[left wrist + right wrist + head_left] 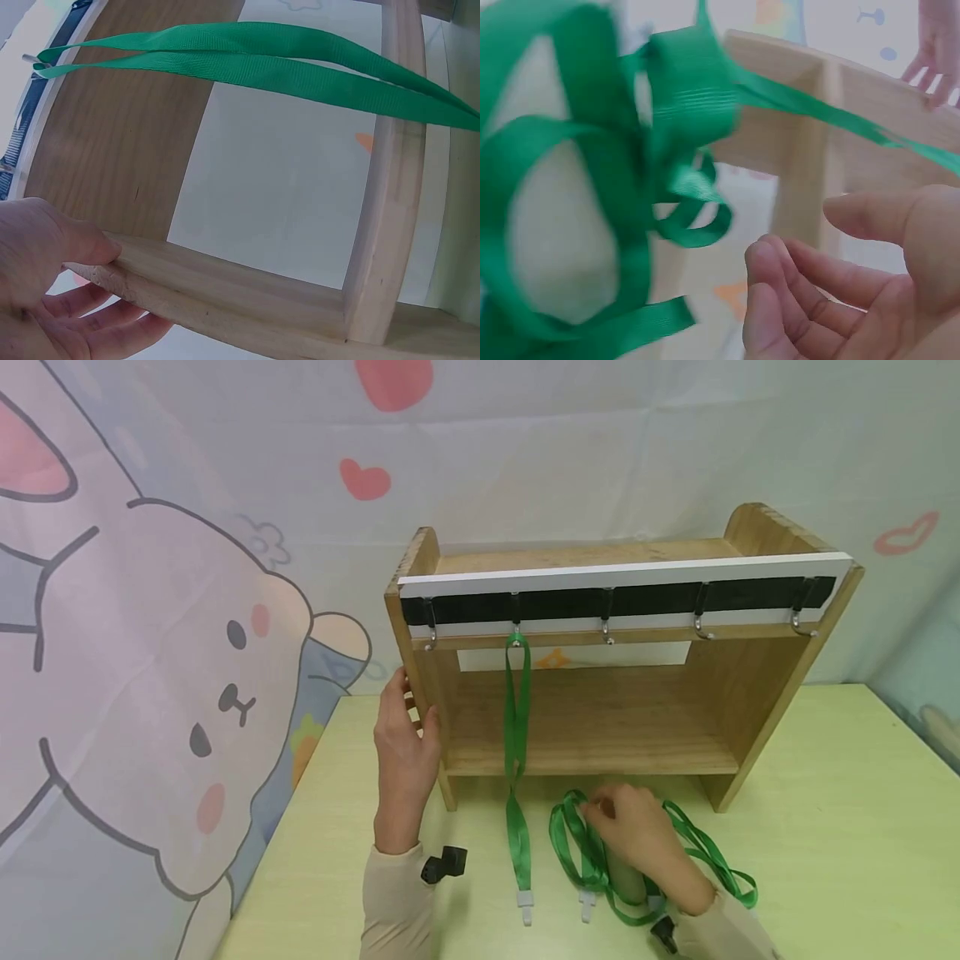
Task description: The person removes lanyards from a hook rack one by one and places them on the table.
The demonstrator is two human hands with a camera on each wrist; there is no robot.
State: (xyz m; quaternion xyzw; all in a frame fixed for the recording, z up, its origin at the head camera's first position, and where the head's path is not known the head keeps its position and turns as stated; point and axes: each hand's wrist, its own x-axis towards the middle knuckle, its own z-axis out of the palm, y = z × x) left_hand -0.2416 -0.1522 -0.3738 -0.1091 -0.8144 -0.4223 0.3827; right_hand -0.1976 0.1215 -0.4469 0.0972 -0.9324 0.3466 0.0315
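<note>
My left hand (402, 747) grips the left side panel of a small wooden shelf (592, 714); in the left wrist view its thumb lies on the inner face, with the fingers round the outside. A green lanyard (517, 727) hangs from the second hook from the left, its white clip (525, 906) at the lower end. Low in front of the shelf, my right hand (637, 831) is over a loose pile of green lanyards (576, 847). The right wrist view shows its thumb apart from the loosely bent fingers, nothing between them, and green loops (694, 90) close by.
A white rail with a black strip (652, 602) runs along the shelf's upper front and carries several metal hooks (607, 631). The shelf stands on a pale yellow-green table (847, 827). Behind it hangs a cartoon-printed cloth (562, 477).
</note>
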